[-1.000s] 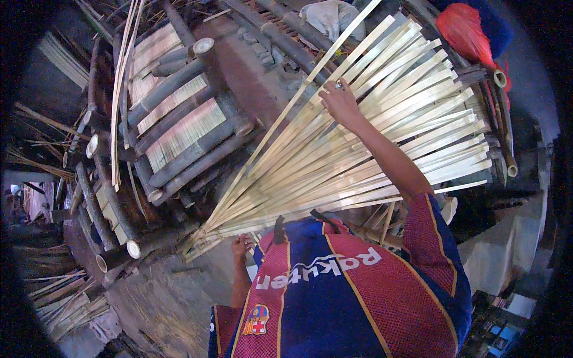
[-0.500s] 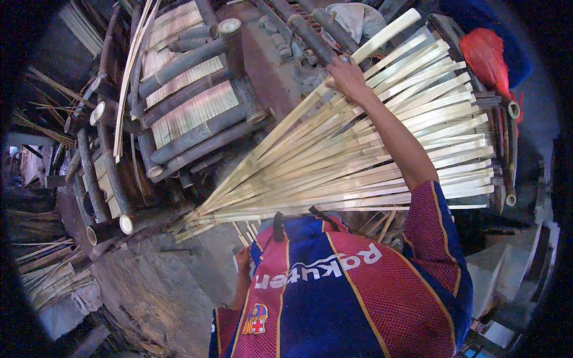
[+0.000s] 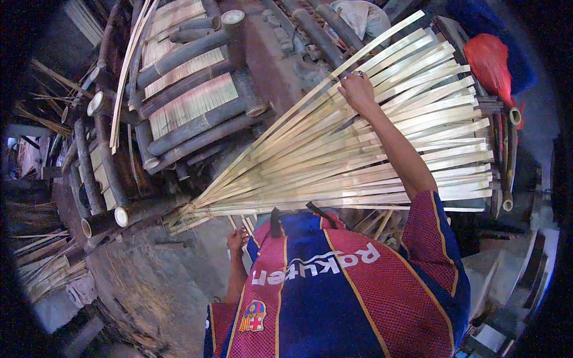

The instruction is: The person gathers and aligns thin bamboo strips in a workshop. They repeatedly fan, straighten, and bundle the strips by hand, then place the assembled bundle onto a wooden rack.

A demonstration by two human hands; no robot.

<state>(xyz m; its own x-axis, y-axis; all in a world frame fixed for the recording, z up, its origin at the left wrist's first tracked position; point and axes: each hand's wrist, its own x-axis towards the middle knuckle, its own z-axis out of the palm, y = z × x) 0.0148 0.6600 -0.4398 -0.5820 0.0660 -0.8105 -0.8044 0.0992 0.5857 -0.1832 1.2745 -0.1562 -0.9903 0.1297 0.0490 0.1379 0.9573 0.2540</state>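
Note:
A wide fan of pale split bamboo strips (image 3: pixel 334 158) spreads across the middle. The strips narrow together at the lower left and splay apart at the right. My right hand (image 3: pixel 358 94) reaches over the fan to its upper edge, fingers curled down and closed around a strip. The strip's exact hold is partly hidden under the knuckles. Low in the view, left of my body, my left hand (image 3: pixel 237 240) hangs beside thin pale slats below the fan. Its fingers are loosely bent and somewhat apart, with nothing visible in them.
Dark bamboo furniture frames (image 3: pixel 191 128) with slatted surfaces stand at the upper left. A red plastic bag (image 3: pixel 486 62) hangs at the upper right above a bamboo pole (image 3: pixel 507 203). Loose strips (image 3: pixel 51 271) lie at the far left. A pale sack (image 3: pixel 361 21) sits at the top.
My right hand has shifted slightly right and down, away from the outermost strip, which now lies closer to the others. My left hand has come up a little and left.

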